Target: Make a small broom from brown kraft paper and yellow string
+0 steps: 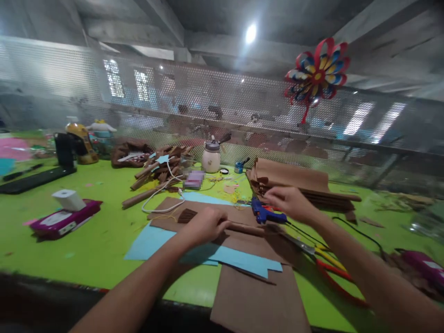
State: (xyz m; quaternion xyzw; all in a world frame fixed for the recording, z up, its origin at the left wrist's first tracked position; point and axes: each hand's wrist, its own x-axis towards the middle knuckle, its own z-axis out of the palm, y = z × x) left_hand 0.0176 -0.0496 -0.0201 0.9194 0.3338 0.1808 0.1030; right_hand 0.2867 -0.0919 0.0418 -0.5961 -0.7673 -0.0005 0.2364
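Note:
My left hand point(210, 223) is closed around a thin brown paper roll point(244, 228) that lies across the middle of the table, with a fringed end point(187, 215) showing on the left. My right hand point(287, 202) hovers just above a blue glue gun point(265, 212), near the folded brown paper stack. Its fingers are pinched together, and whatever may be between them is too small to make out. Beneath the roll lie brown paper sheets point(256, 296) and light blue paper point(243, 260). Scissors with red and yellow handles point(333, 266) rest beneath my right forearm.
Folded brown paper point(294, 178) is stacked at the back right. Several brown rolls point(138, 199) lie at back left, near a white cable point(152, 199). A lidded jar point(211, 157), purple power strips point(65, 222) and a black stand point(64, 155) also occupy the green table point(104, 249).

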